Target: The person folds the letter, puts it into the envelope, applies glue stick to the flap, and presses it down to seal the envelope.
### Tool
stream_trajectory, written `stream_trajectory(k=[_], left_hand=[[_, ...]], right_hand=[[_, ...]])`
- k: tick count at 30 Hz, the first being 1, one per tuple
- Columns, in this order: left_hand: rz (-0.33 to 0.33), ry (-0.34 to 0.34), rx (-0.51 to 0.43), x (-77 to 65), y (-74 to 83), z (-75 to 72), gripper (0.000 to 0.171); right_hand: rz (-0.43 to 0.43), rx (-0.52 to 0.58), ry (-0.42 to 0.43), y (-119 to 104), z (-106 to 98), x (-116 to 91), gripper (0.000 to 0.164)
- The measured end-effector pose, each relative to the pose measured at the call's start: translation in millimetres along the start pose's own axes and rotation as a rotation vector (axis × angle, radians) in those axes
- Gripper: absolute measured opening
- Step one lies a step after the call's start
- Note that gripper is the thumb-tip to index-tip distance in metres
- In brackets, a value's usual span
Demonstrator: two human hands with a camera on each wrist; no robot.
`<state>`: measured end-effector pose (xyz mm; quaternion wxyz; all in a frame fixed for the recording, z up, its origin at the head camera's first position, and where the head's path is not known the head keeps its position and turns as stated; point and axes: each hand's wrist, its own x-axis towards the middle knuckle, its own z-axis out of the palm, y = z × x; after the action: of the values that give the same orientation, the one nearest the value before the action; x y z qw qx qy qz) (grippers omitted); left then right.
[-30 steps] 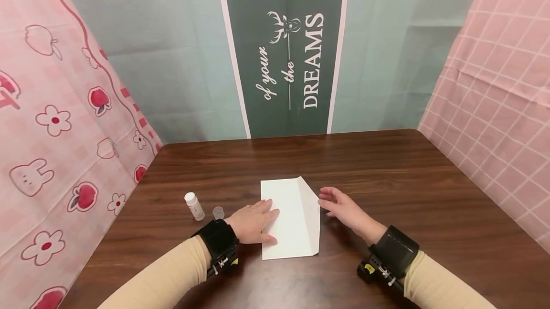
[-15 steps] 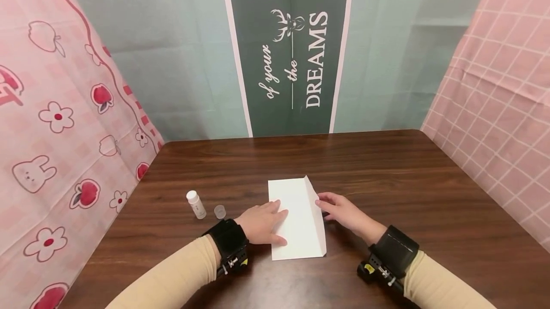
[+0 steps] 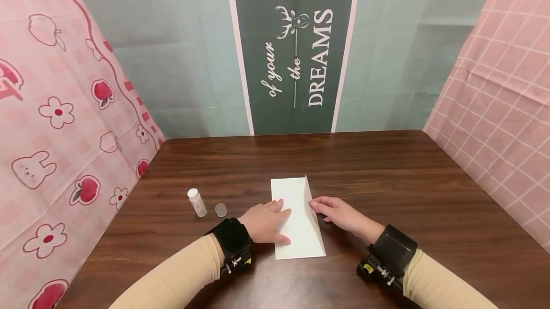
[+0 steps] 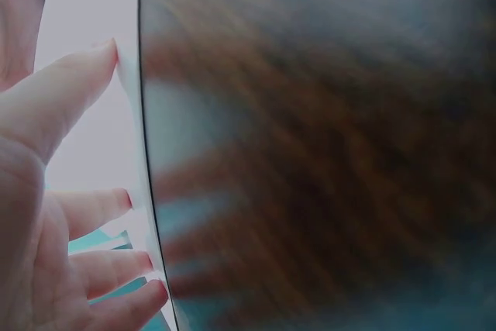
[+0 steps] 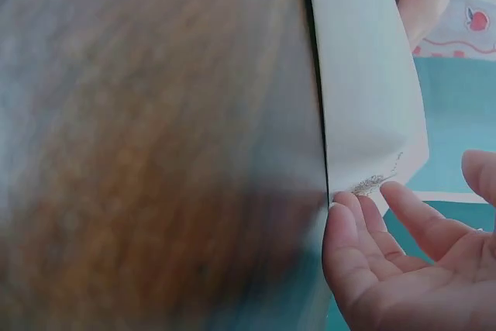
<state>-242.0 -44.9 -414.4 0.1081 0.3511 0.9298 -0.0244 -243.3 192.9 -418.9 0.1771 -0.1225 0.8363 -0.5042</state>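
A white envelope (image 3: 296,232) lies on the dark wooden table, its flap (image 5: 372,75) along the right side standing up and leaning over toward the left. My left hand (image 3: 264,223) rests on the envelope's left part with spread fingers. At the flap's outer side is my right hand (image 3: 339,211). Its fingertips touch the flap near a small printed pattern (image 5: 370,184), seen in the right wrist view, and its thumb stays apart from the paper. Left of the envelope a small white bottle (image 3: 197,202) stands upright, with a small clear cap (image 3: 221,210) beside it.
The wooden table (image 3: 386,165) reaches back to a grey-green curtain (image 3: 185,60) with lettering. Pink cloths hang at the left (image 3: 86,146) and right (image 3: 502,84). A black wrist strap with a camera mount sits on each forearm.
My right hand has moved left, lifting the flap from lying outspread and tilting it over toward the envelope's body. The envelope and my left hand have shifted slightly right.
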Motion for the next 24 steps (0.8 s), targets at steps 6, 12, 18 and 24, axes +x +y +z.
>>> stream_trajectory(k=[6, 12, 18, 24], left_hand=[[-0.001, 0.013, 0.011, 1.0, 0.0, 0.9, 0.076], [-0.007, 0.011, 0.004, 0.8, 0.2, 0.9, 0.077], [-0.017, 0.013, -0.013, 1.3, 0.1, 0.1, 0.081], [-0.009, 0.011, -0.028, 3.3, 2.1, -3.2, 0.081]], right_hand=[[-0.075, -0.155, -0.030, -0.6, 1.5, 0.0, 0.041], [-0.167, -0.297, -0.087, -2.1, 1.9, -0.7, 0.036], [-0.214, -0.415, -0.118, -4.4, 4.9, -0.2, 0.032], [-0.308, -0.588, -0.144, -6.0, 6.5, -0.3, 0.035]])
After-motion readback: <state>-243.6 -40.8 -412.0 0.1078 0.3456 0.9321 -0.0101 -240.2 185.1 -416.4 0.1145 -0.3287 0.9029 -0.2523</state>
